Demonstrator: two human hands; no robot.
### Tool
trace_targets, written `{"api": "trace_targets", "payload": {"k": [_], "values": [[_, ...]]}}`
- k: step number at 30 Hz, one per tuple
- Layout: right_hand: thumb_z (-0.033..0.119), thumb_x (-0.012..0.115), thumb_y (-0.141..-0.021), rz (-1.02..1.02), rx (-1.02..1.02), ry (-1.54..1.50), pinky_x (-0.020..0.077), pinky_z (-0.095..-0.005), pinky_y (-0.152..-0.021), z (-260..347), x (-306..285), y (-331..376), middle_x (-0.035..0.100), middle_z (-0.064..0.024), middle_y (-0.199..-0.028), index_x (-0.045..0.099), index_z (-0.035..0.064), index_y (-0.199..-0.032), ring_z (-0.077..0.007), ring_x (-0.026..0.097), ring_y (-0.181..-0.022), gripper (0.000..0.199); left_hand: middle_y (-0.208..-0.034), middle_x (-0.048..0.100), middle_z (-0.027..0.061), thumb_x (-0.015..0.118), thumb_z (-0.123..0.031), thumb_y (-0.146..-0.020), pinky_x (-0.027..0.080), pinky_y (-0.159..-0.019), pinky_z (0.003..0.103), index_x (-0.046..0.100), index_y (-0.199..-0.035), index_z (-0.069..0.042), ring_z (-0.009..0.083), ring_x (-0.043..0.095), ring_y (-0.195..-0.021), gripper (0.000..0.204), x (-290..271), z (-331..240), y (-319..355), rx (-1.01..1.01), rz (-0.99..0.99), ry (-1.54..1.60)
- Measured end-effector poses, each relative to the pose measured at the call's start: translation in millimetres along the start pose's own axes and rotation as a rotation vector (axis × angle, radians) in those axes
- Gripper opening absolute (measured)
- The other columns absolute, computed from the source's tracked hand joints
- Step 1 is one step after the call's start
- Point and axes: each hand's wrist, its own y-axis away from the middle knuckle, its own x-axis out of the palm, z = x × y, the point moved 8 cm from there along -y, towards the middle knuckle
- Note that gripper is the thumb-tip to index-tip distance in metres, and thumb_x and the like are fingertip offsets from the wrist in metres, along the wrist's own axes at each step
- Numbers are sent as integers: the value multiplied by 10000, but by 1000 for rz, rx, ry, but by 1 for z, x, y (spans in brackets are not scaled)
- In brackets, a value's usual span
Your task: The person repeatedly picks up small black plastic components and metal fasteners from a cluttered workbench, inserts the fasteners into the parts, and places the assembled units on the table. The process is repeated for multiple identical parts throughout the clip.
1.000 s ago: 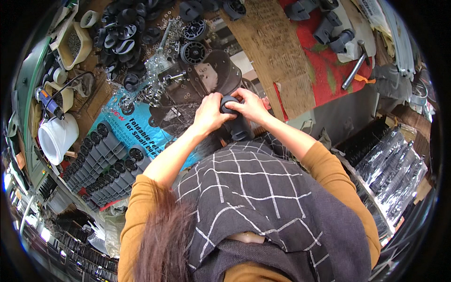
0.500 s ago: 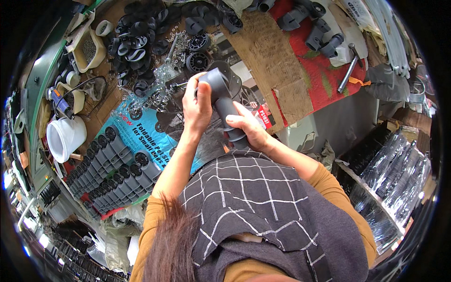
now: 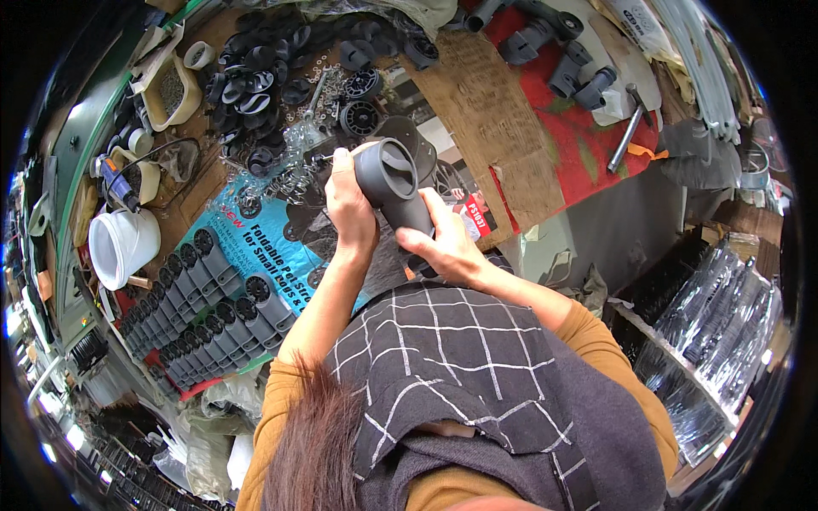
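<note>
Between my hands is a dark grey plastic fitting [image 3: 388, 175] with a round, cup-like head and a tubular stem. My left hand [image 3: 351, 209] is closed round the left side of the head. Lower down, my right hand [image 3: 447, 243] grips the stem, its thumb lying across it. The round opening now shows a curved black insert [image 3: 397, 160] inside. Just beyond my left fingertips lies a heap of small metal hardware [image 3: 285, 175], and whether those fingers also pinch a small piece I cannot tell. Black wheel hubs [image 3: 360, 117] lie beyond the fitting.
Curved black plastic pieces [image 3: 256, 81] are piled at the far left. Rows of grey fittings [image 3: 226, 319] stand left, near a white bucket [image 3: 123, 247] and a blue-handled power tool [image 3: 118, 183]. A hammer [image 3: 629, 132] lies far right on red cloth. Plastic-wrapped stacks [image 3: 707, 332] stand at right.
The fitting has been turned, so its round opening now shows with the insert in it. My hands have moved slightly, still holding it.
</note>
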Motion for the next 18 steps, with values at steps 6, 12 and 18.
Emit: {"api": "trace_targets", "payload": {"k": [6, 12, 18], "values": [[429, 511, -930, -400, -740, 711, 396, -394, -738, 68, -31, -2, 539, -121, -814, 539, 60, -849, -316, 496, -780, 379, -880, 661, 75, 351, -353, -1017, 467, -757, 276, 643, -971, 42, 143, 601, -763, 493, 9, 5, 8, -32, 84, -99], [362, 511, -947, -382, -625, 502, 390, -417, -685, 60, -40, -6, 528, -132, -715, 515, 55, -721, -345, 486, -709, 381, -913, 642, 74, 363, -316, -1007, 439, -773, 272, 641, -1001, 35, 133, 567, -824, 448, 25, -13, 13, 184, 132, -267], [417, 755, -733, -225, -348, 445, 427, -467, -928, 32, -25, 2, 499, -242, -1176, 211, 33, -1436, -424, 537, -1043, 968, -898, 661, 83, 296, -430, -1010, 496, -771, 297, 613, -994, 0, 169, 624, -800, 535, 28, 8, -7, -67, 49, 159]]}}
